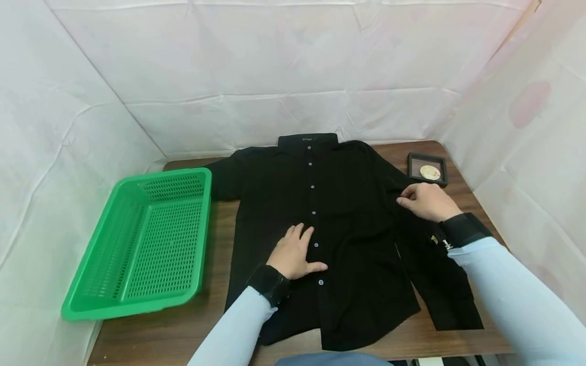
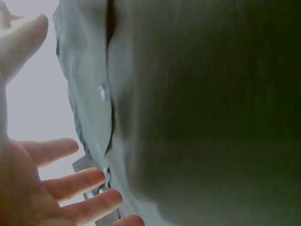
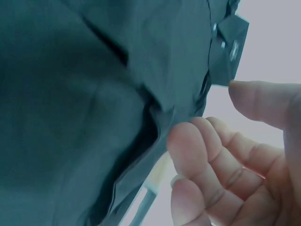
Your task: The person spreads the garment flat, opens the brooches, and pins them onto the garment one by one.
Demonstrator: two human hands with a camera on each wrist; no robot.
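Note:
A black button-up shirt (image 1: 279, 203) lies face up and spread out, its collar toward the back wall and its front placket running down the middle. Over the lower front, beside the buttons, is my left hand (image 1: 293, 252) with fingers spread; in the left wrist view its fingers (image 2: 77, 183) look straight and hold nothing. My right hand (image 1: 427, 202) is above the shirt's right-side sleeve (image 1: 439, 284), near the shoulder. In the right wrist view its fingers (image 3: 188, 146) are loosely curled, with the thumb apart and nothing between them.
A green plastic basket (image 1: 206, 244) stands at the left, beside the shirt and near the other sleeve. At the back right a small dark square tray (image 1: 414, 156) holds a round pale object (image 1: 430, 173). White sheeting (image 1: 284, 61) surrounds the wooden table (image 1: 183, 335).

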